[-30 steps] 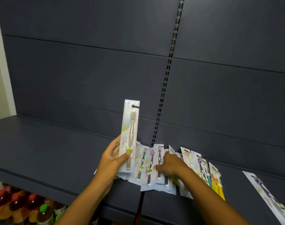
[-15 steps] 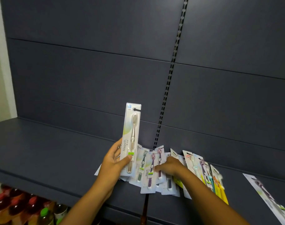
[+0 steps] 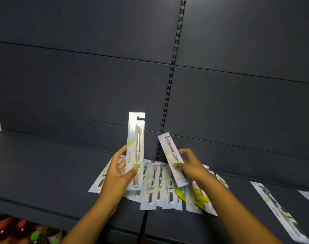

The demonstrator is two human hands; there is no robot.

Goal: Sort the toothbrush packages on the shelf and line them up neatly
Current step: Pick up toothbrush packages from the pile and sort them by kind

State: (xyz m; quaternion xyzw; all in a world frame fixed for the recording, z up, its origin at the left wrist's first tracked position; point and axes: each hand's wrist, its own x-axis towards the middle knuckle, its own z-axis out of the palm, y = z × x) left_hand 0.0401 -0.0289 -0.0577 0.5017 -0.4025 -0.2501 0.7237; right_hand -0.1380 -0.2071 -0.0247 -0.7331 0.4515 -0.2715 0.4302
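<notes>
Nearest, loose packs (image 3: 152, 187) lie fanned and overlapping on the shelf (image 3: 44, 166). Above them, the left hand (image 3: 117, 175) grips a silver-brush pack (image 3: 136, 148) upright; the right hand (image 3: 191, 167) pinches a purple-brush pack (image 3: 169, 154), tilted. Step judged: gathering like packs. Next move calls for squaring purple against silver. A second ago the right hand pressed the fan; it has since lifted one pack.

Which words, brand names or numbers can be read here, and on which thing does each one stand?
"Niep...", remaining letters blurred: printed vertically on the tall white toothbrush package with the pale gold brush, held by the left hand.
Print on the overlapping white packages lying on the dark shelf: too small and blurred to read.
</notes>
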